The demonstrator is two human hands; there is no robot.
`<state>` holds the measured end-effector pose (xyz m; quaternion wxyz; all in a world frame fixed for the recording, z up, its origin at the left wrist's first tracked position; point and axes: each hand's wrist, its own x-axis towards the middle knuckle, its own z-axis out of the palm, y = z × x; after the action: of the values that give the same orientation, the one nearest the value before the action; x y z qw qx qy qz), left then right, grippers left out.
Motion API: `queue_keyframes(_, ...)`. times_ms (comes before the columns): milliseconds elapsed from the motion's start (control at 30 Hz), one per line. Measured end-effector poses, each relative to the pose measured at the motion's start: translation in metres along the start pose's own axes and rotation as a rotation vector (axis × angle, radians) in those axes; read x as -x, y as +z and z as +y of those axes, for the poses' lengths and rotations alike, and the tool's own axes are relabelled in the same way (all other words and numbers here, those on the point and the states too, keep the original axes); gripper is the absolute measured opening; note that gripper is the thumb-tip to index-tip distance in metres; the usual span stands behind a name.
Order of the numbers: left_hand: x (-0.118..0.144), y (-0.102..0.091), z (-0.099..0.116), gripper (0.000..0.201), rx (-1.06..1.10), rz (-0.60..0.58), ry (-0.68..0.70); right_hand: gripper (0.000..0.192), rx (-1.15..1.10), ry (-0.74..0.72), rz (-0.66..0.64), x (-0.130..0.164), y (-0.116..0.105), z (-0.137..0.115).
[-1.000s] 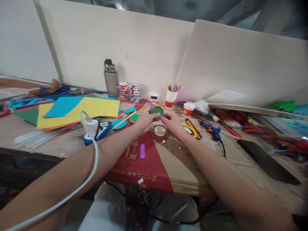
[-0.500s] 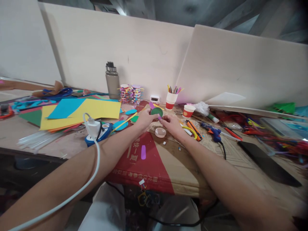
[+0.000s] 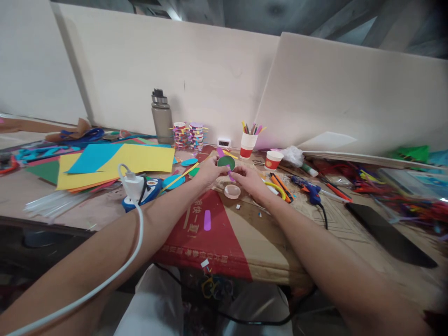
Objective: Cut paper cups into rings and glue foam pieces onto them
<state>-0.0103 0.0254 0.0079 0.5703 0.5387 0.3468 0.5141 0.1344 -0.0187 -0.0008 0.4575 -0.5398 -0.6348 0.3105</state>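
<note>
A green disc [image 3: 226,163] with purple strips sticking out is held up over the cardboard. My left hand [image 3: 209,172] has its fingers closed on the disc's left edge. One purple strip [image 3: 220,151] points away at the far side. At the near right edge, another purple paper strip [image 3: 230,174] lies across the disc's rim, and the fingertips of my right hand [image 3: 247,178] pinch it. Just below the hands sits a roll of tape [image 3: 232,192]. A loose purple strip [image 3: 207,220] lies nearer to me on the red printed cardboard [image 3: 217,242].
Coloured paper sheets [image 3: 147,161] and a power strip [image 3: 140,193] are on the left, its white cable crossing my left forearm. A bottle [image 3: 162,119], stacked decorated cups [image 3: 181,136] and a cup of pens [image 3: 248,144] stand behind. Rightward lie a glue gun [image 3: 311,191] and a phone [image 3: 388,233].
My right fingertips have shifted slightly, and more of the near purple strip shows over the disc's edge. The left hand keeps its hold. The whole view has moved slightly.
</note>
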Motion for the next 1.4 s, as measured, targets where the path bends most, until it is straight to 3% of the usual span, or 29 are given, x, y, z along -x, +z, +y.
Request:
queue_keyframes(167, 0.003, -0.001, 0.005, 0.044, -0.099, -0.052, 0.023, 0.033, -0.046, -0.002, 0.1, -0.001, -0.005, -0.002)
queue_keyframes(433, 0.007, 0.001, 0.009, 0.039, -0.165, -0.158, 0.089, 0.013, -0.297, 0.03, 0.108, -0.001, -0.007, -0.011)
queue_keyframes(567, 0.011, 0.004, 0.01, 0.033, 0.031, -0.218, 0.031, 0.016, -0.479, 0.102, 0.117, -0.001, -0.008, -0.013)
queue_keyframes(700, 0.01, 0.005, 0.01, 0.048, 0.248, -0.257, -0.109, 0.021, -0.573, 0.121, 0.107, 0.0, -0.009, -0.014)
queue_keyframes(900, 0.011, 0.006, 0.01, 0.049, 0.333, -0.289, -0.211, 0.024, -0.471, 0.097, 0.062, 0.002, -0.007, -0.013)
queue_keyframes(1133, 0.012, 0.011, 0.011, 0.049, 0.348, -0.295, -0.196, 0.023, -0.257, 0.043, 0.123, 0.002, -0.006, -0.013)
queue_keyframes(1300, 0.014, 0.008, 0.011, 0.048, 0.235, -0.229, -0.176, 0.027, -0.084, -0.075, 0.268, 0.001, -0.01, -0.011)
queue_keyframes(1400, 0.014, 0.007, 0.009, 0.053, 0.217, -0.238, -0.194, 0.028, -0.066, -0.097, 0.248, 0.001, -0.013, -0.013)
